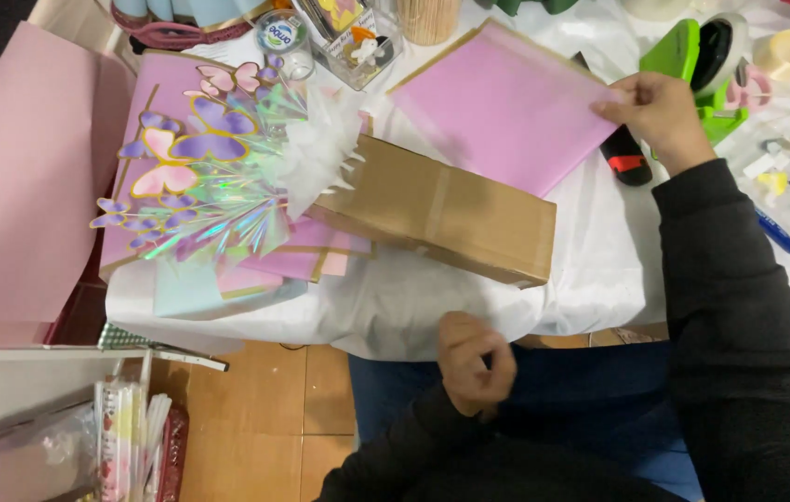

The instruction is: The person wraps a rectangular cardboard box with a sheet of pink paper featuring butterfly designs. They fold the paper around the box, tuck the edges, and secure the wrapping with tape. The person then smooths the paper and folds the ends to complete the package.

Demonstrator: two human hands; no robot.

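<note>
My right hand point(660, 113) pinches the right edge of a pink paper sheet with a gold border point(502, 104), which lies tilted on the white-covered table point(599, 251). My left hand point(474, 361) is curled shut below the table's front edge, over my lap, with nothing visible in it. A brown cardboard box point(441, 212) lies at an angle between the two hands. Left of the box rests a bouquet of paper butterflies and iridescent foil point(199, 177) with a white frill.
A green and white tool point(697, 65), a black and red tool point(625, 156), a blue pen point(779, 234), a plastic cup point(285, 42) and a clear holder crowd the table's back and right. Large pink sheets point(13, 177) hang at the left. Packets stand low left.
</note>
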